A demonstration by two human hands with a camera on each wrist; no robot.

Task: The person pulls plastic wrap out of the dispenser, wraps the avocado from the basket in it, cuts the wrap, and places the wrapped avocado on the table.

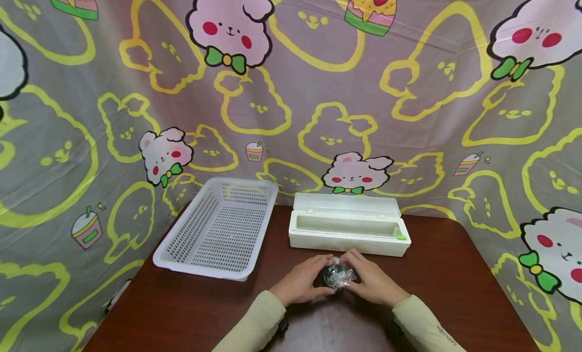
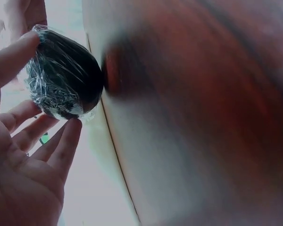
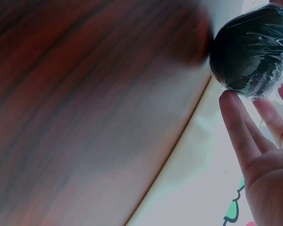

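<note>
A dark, rounded object wrapped in clear cling film sits on the table, between the two hands. My left hand holds it from the left, its thumb on the near side and fingertips on the far side. From the right, my right hand grips it with thumb and fingers curved round. Crumpled film gathers over its top in the left wrist view, where the wrapped object looks almost black. What lies under the film cannot be made out.
Behind the hands stands a long white cling film dispenser, its lid raised, with a green piece at its right end. A white perforated basket stands at the left. A patterned cloth hangs around the brown table.
</note>
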